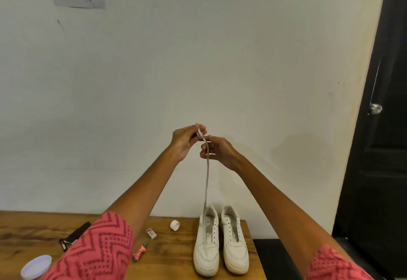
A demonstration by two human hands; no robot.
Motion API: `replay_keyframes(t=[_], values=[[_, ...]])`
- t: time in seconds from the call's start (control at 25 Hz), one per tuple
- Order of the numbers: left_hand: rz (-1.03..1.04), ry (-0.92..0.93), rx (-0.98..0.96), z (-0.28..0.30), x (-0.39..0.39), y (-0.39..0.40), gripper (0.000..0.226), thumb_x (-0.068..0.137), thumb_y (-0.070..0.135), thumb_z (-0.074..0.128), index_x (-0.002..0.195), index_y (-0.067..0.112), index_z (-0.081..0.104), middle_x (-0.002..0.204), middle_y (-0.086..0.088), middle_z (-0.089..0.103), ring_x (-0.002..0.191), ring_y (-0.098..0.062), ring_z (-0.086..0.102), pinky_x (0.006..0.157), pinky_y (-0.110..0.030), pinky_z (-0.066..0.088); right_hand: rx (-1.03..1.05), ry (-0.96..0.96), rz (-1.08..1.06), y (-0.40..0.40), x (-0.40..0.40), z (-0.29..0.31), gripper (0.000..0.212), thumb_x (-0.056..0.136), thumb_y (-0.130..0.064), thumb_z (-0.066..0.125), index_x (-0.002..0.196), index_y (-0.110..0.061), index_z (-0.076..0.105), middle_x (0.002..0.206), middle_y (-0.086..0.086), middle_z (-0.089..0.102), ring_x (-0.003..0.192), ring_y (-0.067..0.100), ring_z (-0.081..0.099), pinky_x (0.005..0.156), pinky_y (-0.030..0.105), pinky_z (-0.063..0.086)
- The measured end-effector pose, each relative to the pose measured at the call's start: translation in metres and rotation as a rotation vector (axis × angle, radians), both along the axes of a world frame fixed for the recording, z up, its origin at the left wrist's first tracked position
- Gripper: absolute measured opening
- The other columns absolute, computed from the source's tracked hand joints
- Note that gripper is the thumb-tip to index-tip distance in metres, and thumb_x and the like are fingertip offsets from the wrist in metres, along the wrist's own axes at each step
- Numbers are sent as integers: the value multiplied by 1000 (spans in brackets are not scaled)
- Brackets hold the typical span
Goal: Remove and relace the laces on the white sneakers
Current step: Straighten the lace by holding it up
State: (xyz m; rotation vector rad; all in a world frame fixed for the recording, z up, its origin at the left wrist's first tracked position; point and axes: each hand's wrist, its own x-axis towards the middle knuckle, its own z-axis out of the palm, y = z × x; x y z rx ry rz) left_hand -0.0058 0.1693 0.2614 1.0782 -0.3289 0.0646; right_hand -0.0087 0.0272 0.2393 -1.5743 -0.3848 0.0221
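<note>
Two white sneakers stand side by side on the wooden table, toes toward me: the left sneaker (206, 244) and the right sneaker (234, 242), whose eyelets show no lace. A white lace (207, 182) runs taut from the left sneaker's lower eyelets straight up to my hands, held high in front of the wall. My left hand (186, 142) pinches the lace's upper ends between thumb and fingers. Just below and beside it, my right hand (217, 152) pinches the same lace.
The wooden table (171, 257) carries a small white cap (175, 225), a little white box (151, 233), a red tube (140, 254), a dark flat object (76, 234) and a pale round lid (36, 266). A dark door (383, 147) with a knob stands at right.
</note>
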Motion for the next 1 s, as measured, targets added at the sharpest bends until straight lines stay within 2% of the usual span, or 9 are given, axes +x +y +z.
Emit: replay_keyframes(t=[0.12,0.24,0.44,0.56,0.68,0.76,0.84,0.92,1.0], values=[[91,32,-87,-2,8,6,16,92,6,55,101,-5,63,90,-12,68,74,-15,70,73,-22,58,-294,-75,-83,1,-1,-2,33,101,-27,41,92,-9,66,59,-1,41,54,12,48,70,28,54],[262,-108,272,-11,12,8,15,94,4,51,95,-1,64,97,-12,68,86,-18,67,84,-26,53,-453,-112,-57,4,-7,2,35,100,-30,45,80,-11,66,55,-3,36,49,9,43,61,23,50],[198,-340,716,-32,14,10,16,91,6,57,94,-5,69,87,-14,68,84,-20,65,88,-32,51,-284,-115,-132,6,-5,7,40,100,-32,45,70,-11,63,51,-3,38,44,9,40,57,23,47],[70,-347,778,-35,12,13,19,87,13,65,100,-1,70,90,-13,70,84,-17,68,80,-21,54,-158,-42,-173,-2,-2,6,40,99,-34,46,72,-9,62,47,-5,37,41,7,37,56,24,45],[43,-373,1010,-41,12,16,20,84,17,69,92,-2,71,84,-11,71,73,-9,67,68,-12,50,-139,-2,-190,-8,-1,6,36,97,-36,50,74,-9,61,47,-5,37,42,8,35,56,24,46],[-56,-296,953,-43,9,16,17,86,16,66,87,0,71,87,-12,72,76,-11,69,70,-14,52,-151,15,-231,-6,1,8,35,96,-36,51,74,-10,60,48,-5,38,43,9,35,55,24,45],[-207,-157,719,-40,3,15,15,89,13,62,85,1,70,84,-10,72,81,-17,70,74,-19,55,-181,34,-312,-5,4,8,35,96,-35,52,72,-10,58,52,-2,42,46,10,38,53,23,44],[-266,-76,525,-33,1,13,17,90,10,59,96,-2,69,82,-10,72,79,-18,71,76,-22,57,-386,-8,-388,-6,6,4,34,94,-35,55,73,-8,58,63,3,53,54,12,48,55,21,45],[-196,-80,489,-29,3,14,20,89,8,60,101,-6,67,82,-10,73,77,-18,71,74,-21,57,-651,-94,-388,-4,7,-5,22,93,-25,57,87,-4,60,82,5,59,71,15,56,63,23,44]])
